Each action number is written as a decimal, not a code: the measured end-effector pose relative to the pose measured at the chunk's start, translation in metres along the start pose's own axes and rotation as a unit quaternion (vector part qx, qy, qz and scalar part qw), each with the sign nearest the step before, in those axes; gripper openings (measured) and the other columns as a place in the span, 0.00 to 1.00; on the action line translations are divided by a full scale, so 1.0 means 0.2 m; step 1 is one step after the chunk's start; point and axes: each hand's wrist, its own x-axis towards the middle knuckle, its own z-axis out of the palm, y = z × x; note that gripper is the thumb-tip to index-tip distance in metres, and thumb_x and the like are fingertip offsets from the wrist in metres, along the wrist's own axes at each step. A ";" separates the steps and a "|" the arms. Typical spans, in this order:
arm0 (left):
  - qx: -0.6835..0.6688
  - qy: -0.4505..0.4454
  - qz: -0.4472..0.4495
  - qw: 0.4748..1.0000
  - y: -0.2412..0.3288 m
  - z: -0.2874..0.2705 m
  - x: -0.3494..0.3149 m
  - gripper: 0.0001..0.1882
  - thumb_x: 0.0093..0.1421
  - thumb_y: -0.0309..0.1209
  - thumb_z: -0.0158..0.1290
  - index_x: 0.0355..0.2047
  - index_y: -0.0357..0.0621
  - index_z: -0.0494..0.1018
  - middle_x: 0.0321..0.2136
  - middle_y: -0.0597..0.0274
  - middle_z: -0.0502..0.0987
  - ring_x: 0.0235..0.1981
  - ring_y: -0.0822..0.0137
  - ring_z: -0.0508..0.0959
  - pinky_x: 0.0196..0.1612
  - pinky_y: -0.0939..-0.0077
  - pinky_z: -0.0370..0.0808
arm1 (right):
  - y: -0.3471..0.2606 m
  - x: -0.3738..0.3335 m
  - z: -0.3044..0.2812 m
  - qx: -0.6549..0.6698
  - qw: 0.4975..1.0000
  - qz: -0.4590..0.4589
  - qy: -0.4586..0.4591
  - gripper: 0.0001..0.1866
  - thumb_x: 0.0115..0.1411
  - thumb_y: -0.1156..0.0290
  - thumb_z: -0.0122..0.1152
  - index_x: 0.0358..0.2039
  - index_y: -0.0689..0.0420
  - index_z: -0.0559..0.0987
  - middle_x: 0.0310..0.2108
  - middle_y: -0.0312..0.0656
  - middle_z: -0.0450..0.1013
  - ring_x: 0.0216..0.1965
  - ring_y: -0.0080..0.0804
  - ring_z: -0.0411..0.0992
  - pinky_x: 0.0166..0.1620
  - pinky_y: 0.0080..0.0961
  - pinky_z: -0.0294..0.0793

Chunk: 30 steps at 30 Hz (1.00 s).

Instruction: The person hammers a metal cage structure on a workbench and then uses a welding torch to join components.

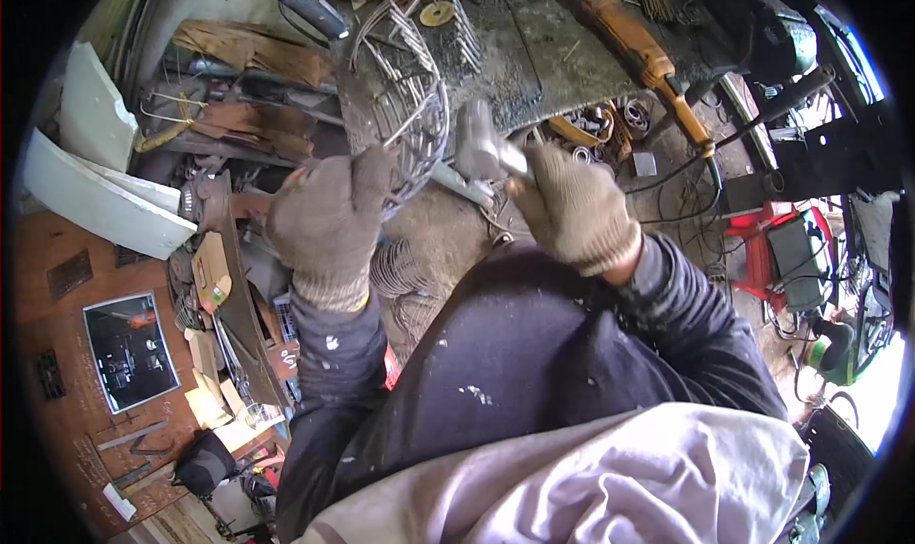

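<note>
My left hand [332, 215], in a grey-brown knitted glove, is closed around a thin metal rod [412, 118] that slants up from its fingers. That rod lies across a curved frame of bent metal rods [437, 129] at the near edge of the workbench. My right hand [577, 205], gloved the same way, grips a hammer [478, 142]. The hammer's head is blurred and sits just right of the frame; I cannot tell whether it touches anything. Most of its handle is hidden in the glove.
On the dark workbench [519, 43] lies an orange power tool [624, 34] with a cable, beside a round disc [437, 14]. Stacked ribbed metal pieces [400, 267] stand below the bench. Wood scraps [253, 53] are at left, a red-framed machine [786, 248] at right.
</note>
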 end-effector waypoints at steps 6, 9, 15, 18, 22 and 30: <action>0.031 0.029 0.020 0.999 -0.05 0.06 0.00 0.21 0.61 0.48 0.55 0.17 0.48 0.74 0.13 0.56 0.72 0.15 0.53 0.75 0.18 0.62 0.70 | -0.03 -0.04 -0.02 0.055 0.995 -0.085 0.004 0.25 0.60 0.55 0.59 0.51 0.61 0.72 0.30 0.50 0.76 0.30 0.51 0.77 0.32 0.42 0.75; 0.021 0.044 0.025 0.998 -0.05 0.08 -0.02 0.21 0.61 0.48 0.55 0.17 0.48 0.75 0.13 0.56 0.72 0.15 0.54 0.75 0.18 0.62 0.70 | -0.09 -0.05 -0.09 0.101 0.979 -0.168 0.052 0.27 0.59 0.55 0.60 0.52 0.60 0.72 0.28 0.49 0.75 0.28 0.50 0.76 0.31 0.40 0.75; 0.081 0.068 0.070 0.992 -0.06 0.04 0.00 0.21 0.62 0.48 0.54 0.18 0.49 0.73 0.14 0.57 0.71 0.16 0.53 0.74 0.19 0.61 0.70 | -0.04 0.07 0.00 -0.024 0.994 0.068 -0.078 0.15 0.62 0.59 0.58 0.38 0.59 0.74 0.25 0.52 0.75 0.29 0.51 0.77 0.31 0.42 0.76; 0.034 0.004 -0.003 0.999 -0.08 0.03 -0.02 0.21 0.62 0.48 0.54 0.18 0.48 0.72 0.15 0.56 0.72 0.17 0.52 0.74 0.20 0.61 0.70 | 0.01 0.01 0.02 0.010 0.997 -0.064 0.045 0.19 0.61 0.57 0.59 0.45 0.58 0.74 0.26 0.52 0.76 0.28 0.51 0.77 0.30 0.42 0.75; 0.112 0.034 0.117 0.986 -0.16 0.07 -0.07 0.15 0.54 0.29 0.59 0.43 0.48 0.74 0.30 0.61 0.74 0.28 0.59 0.76 0.27 0.64 0.72 | -0.01 -0.03 0.02 0.041 0.998 -0.056 -0.005 0.21 0.60 0.58 0.60 0.47 0.60 0.73 0.28 0.52 0.76 0.28 0.53 0.77 0.30 0.42 0.75; -0.038 0.056 0.003 0.998 -0.04 0.08 0.00 0.15 0.60 0.44 0.58 0.22 0.49 0.77 0.18 0.62 0.77 0.19 0.58 0.78 0.23 0.65 0.73 | -0.08 -0.02 -0.12 0.083 0.977 -0.198 -0.001 0.29 0.55 0.53 0.62 0.51 0.59 0.73 0.30 0.46 0.76 0.26 0.48 0.77 0.30 0.37 0.76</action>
